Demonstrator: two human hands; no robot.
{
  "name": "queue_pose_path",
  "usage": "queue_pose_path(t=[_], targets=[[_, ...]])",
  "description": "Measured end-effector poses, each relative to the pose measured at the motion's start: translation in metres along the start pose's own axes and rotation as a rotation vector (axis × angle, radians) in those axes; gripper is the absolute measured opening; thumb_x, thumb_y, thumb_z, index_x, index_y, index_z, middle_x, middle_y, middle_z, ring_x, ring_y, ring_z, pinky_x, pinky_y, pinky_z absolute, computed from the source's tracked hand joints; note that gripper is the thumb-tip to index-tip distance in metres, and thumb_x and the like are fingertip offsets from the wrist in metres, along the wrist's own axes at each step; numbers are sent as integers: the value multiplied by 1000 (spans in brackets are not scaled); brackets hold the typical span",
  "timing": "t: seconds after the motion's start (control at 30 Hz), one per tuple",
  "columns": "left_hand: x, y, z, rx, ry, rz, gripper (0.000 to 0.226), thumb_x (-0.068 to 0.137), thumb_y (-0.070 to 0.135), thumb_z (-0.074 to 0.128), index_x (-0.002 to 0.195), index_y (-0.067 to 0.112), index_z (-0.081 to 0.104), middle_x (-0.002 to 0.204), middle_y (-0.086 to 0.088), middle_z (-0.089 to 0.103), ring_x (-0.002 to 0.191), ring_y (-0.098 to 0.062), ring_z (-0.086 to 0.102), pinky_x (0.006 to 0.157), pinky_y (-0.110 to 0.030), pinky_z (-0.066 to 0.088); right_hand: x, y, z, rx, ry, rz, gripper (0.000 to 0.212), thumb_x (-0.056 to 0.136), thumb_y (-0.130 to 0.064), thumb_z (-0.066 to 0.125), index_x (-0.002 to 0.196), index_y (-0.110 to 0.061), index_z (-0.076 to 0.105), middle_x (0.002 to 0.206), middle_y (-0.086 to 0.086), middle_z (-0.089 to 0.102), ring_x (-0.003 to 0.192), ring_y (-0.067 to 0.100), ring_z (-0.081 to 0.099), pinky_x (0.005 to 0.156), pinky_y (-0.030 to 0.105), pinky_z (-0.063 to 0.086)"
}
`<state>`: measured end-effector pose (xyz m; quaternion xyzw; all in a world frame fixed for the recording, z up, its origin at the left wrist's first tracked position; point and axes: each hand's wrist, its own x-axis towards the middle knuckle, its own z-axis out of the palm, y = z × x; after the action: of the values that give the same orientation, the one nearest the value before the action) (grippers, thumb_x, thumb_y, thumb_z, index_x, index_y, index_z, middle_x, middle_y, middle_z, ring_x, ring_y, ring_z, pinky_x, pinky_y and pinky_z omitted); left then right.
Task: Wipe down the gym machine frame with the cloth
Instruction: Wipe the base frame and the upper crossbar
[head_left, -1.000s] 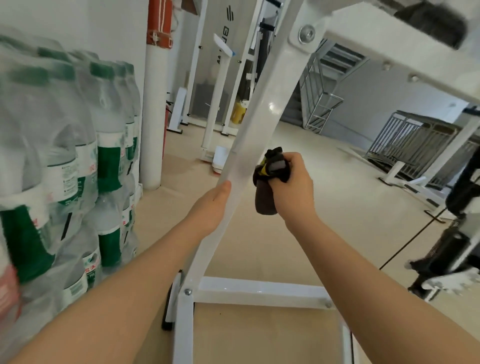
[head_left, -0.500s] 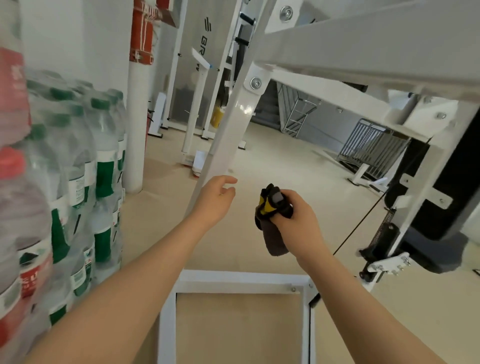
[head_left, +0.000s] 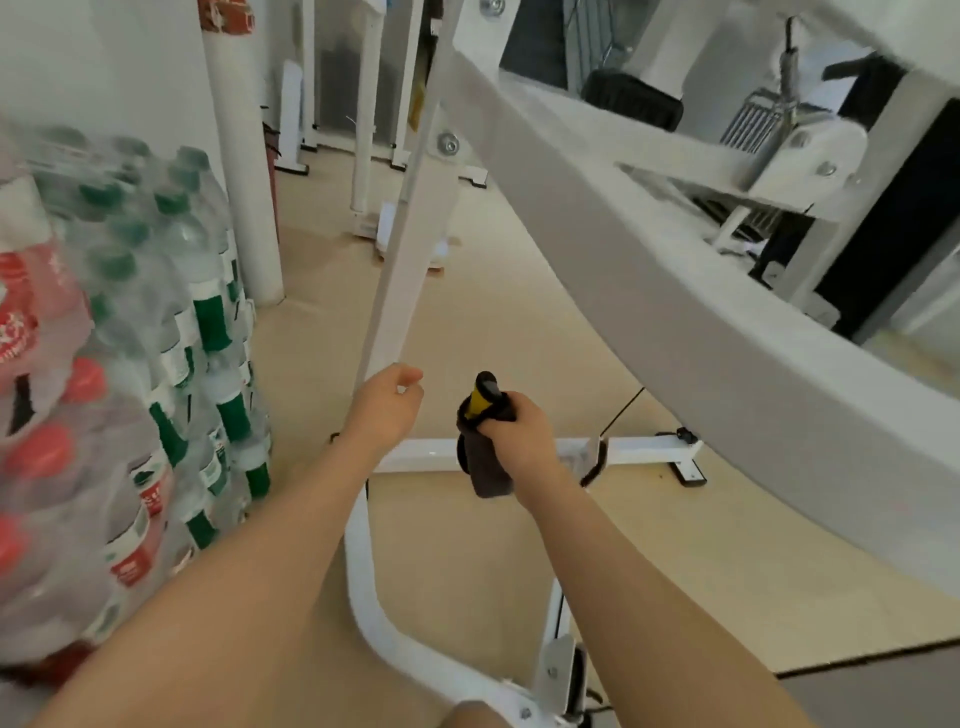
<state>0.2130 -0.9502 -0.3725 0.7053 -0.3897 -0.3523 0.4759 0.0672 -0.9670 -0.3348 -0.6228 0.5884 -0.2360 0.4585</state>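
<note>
two bare hands are showing, a left hand (head_left: 387, 410) and a right hand (head_left: 517, 441). one dark grey cloth with a yellow patch (head_left: 483, 441) is showing. one white painted metal gym machine frame (head_left: 623, 270) is filling the near view. stacked shrink-wrapped clear plastic water bottles with green and red caps (head_left: 130, 364) are blurring together, too many to count. one white round pillar (head_left: 244, 156) is standing behind them.

Two bare arms reach out. The left hand (head_left: 385, 410) and right hand (head_left: 522, 441) wear no gloves. No sleeves show.
</note>
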Motion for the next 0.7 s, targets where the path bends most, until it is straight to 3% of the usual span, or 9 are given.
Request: queue_pose_path(t=[0.13,0.23,0.33,0.4,0.5,0.6,0.7], targets=[[-36,20,-10,51,-49,-113,31,95,14,41,121,13,55,127,-3,54,111,-23,56,98,-36,43,-34,-4,6,86,-7,124,20,85,-9,51,100,-22,57,88,0,61,86,21,59,78,33,48],[-58,42,-22,73,-82,-179,32,94,12,40,122,11,55,127,-5,54,112,-24,56,96,-36,43,-58,-24,3,3,-30,157,18,82,-20,49,82,-37,53,82,-2,62,81,20,60,80,38,51],[-81,70,-36,103,-112,-238,32,94,9,40,122,8,55,126,-7,55,110,-26,56,97,-35,43,-79,-55,-10,12,-85,155,16,88,-6,47,96,-18,54,79,-4,55,77,15,55,67,22,44],[-99,90,-49,103,-128,-279,32,94,7,40,123,5,53,123,-8,55,103,-25,57,89,-29,45,-95,-74,-21,-34,-132,149,19,89,-1,47,105,-11,52,85,-3,54,80,14,52,61,17,36],[-124,122,-71,35,-165,-347,27,96,8,38,117,2,55,108,-7,56,85,-20,55,68,-17,42,-122,-97,-28,-90,-173,166,30,89,-3,51,119,-9,50,104,4,58,94,18,53,76,24,39],[-145,158,-90,-96,-205,-445,23,100,24,35,99,15,56,95,-4,58,77,-17,55,69,-23,42,-144,-123,-32,-57,-226,182,35,88,-5,54,123,-8,47,113,7,58,102,20,54,80,27,40],[-167,186,-107,-222,-215,-486,21,97,37,41,98,22,56,91,1,60,88,-18,58,78,-31,49,-158,-146,-32,-16,-286,136,39,86,-8,60,122,-8,47,115,9,58,105,24,56,86,32,45]])
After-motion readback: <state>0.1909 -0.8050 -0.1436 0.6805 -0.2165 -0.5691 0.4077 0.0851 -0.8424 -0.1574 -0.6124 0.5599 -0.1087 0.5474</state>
